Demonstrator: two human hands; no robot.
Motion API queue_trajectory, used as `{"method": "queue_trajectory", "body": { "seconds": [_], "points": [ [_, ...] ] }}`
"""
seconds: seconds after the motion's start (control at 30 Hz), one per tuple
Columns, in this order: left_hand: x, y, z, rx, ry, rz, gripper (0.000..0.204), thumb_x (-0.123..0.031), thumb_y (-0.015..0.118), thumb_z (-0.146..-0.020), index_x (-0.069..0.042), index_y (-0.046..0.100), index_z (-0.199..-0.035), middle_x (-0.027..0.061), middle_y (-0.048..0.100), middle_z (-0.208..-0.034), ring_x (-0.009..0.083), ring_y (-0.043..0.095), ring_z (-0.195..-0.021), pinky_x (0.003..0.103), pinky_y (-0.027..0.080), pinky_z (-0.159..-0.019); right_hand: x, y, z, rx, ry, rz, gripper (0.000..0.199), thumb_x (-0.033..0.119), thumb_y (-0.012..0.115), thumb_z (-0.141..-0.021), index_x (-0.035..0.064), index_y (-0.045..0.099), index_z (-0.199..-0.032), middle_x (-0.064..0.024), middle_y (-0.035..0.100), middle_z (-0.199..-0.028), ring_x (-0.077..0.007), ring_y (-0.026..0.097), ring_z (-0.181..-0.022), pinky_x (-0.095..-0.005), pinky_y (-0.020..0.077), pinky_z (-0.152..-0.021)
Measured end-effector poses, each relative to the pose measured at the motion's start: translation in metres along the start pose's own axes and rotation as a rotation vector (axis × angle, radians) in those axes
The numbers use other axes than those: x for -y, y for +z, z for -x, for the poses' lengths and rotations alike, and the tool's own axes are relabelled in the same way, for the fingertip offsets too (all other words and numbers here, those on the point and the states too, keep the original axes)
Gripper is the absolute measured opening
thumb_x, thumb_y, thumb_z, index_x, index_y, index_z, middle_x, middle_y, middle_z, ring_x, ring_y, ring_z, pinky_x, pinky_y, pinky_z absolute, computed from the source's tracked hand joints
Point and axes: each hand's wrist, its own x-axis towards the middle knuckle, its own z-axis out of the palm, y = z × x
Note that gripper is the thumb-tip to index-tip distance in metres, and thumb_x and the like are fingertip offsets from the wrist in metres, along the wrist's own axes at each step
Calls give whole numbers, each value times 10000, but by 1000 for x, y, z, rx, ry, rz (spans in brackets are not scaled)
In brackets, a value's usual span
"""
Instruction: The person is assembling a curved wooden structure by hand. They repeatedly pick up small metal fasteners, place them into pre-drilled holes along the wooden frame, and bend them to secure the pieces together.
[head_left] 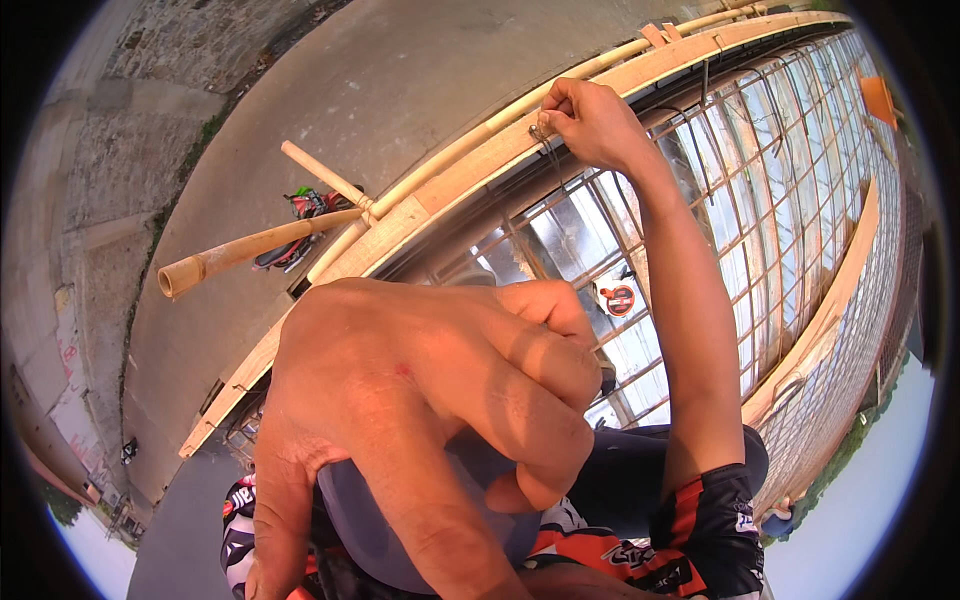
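Observation:
My left hand [400,370] looms very large at the lower middle, its back showing. Three of its fingers curl inward. The thumb and forefinger stretch apart toward the lower edge, where their tips are hidden; nothing shows between them. Behind this hand is a greyish-blue rounded shape [370,530] that I cannot identify. With my right arm reaching far forward, my right hand [590,125] pinches a thin dark wire [543,140] against the long wooden board [460,185]. The board edges a grid of metal bars [735,240].
A bamboo pole [500,120] runs along the board, with shorter bamboo pieces [250,250] jutting left. Below lies pavement [350,90] with a parked motorbike [300,230]. Another board [830,280] and an orange object [878,100] are at right. Sheets under the bars look shiny.

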Motion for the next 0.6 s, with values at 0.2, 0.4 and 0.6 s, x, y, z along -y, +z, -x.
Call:
{"method": "queue_trajectory", "body": {
  "seconds": [0.2, 0.4, 0.6],
  "points": [
    [-17, -7, -7, 28, -111, -54, 466, -721, 536, -1074, -397, 871, -1053, 94, 729, -1074, 230, 593, -826, 463, 365, -870, 42, 3, 0, -113, -363, 676, 105, 134, 693, -927, 46, 668, -978, -160, 772, -866, -339, 758, -893, -471, 519, -804],
    [-14, -15, -7, 33, -87, -86, 510, -756, 537, -1052, -365, 863, -1090, 86, 706, -1060, 238, 582, -817, 454, 362, -842, 43, 46, 41, -399, -488, 785, 47, 124, 640, -924, 134, 605, -893, -38, 633, -783, -217, 646, -782, -392, 440, -748],
    [-35, -15, 3, -29, -31, -57, 425, -678, 582, -1082, -359, 857, -1137, 101, 742, -1062, 220, 591, -744, 437, 402, -826, 5, 52, 49, -520, -556, 519, 70, 108, 740, -1005, 101, 673, -987, -55, 626, -815, -239, 636, -793, -400, 422, -755]
  ]
}}
